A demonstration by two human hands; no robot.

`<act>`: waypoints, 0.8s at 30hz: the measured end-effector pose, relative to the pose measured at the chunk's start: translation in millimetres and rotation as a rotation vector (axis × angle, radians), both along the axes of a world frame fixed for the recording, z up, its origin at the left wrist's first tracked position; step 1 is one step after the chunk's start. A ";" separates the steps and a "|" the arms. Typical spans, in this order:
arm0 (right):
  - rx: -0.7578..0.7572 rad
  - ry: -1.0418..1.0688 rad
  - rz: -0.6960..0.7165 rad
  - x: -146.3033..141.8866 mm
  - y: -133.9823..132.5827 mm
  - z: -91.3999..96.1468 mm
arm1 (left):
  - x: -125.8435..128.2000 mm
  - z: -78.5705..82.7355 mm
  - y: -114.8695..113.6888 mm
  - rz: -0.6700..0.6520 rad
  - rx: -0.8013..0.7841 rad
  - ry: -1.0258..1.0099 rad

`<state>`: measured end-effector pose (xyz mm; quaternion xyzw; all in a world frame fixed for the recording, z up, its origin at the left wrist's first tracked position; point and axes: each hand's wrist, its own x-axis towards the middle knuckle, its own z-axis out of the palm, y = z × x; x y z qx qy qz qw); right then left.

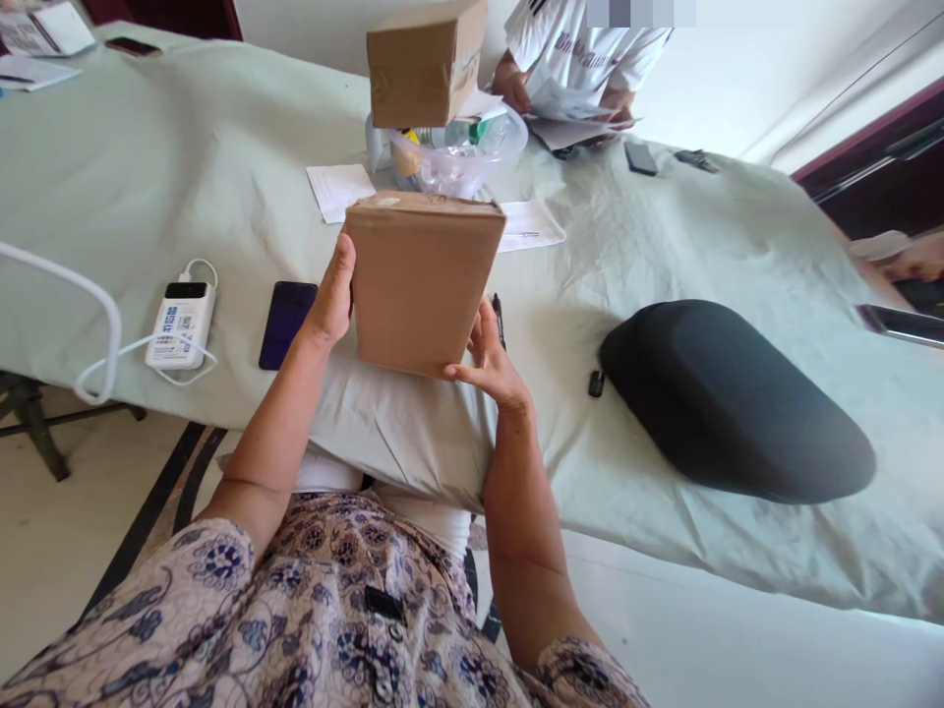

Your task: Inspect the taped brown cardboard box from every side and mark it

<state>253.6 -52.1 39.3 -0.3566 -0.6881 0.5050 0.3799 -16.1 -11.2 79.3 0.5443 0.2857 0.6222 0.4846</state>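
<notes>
Cardboard box (424,290) is over the near side of the cloth-covered table (243,206), broad face tilted up toward the holder — can't tell from here if its base touches. Should handle stiff and dry, not slippery; probably fairly light, though contents are hidden, and walls could dent if squeezed. Best hold: flat sides, or a lower corner. Left hand (331,295) lies along the left side, thumb up, lightly curved; right hand (493,369) is spread wider around the lower right corner. Both grasp the box, neither clenched. Pen (499,320) just beside the right hand, phone (287,324) left, black cushion (737,403) off right. Farther: plastic bowl (508,146), second box (409,79) above it — then a person (582,49) holding papers (571,131).
</notes>
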 end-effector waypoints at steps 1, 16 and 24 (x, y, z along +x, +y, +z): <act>0.005 -0.005 0.003 0.5 0.0 0.0 | -1.3 5.9 2.1 -0.002 -0.003 -0.022; 0.119 -0.104 -0.091 3.2 6.1 -7.4 | 0.7 17.5 -20.9 0.121 0.109 -0.028; 0.169 -0.077 -0.380 -3.4 16.8 -31.8 | 10.1 16.1 -30.6 0.022 0.171 0.017</act>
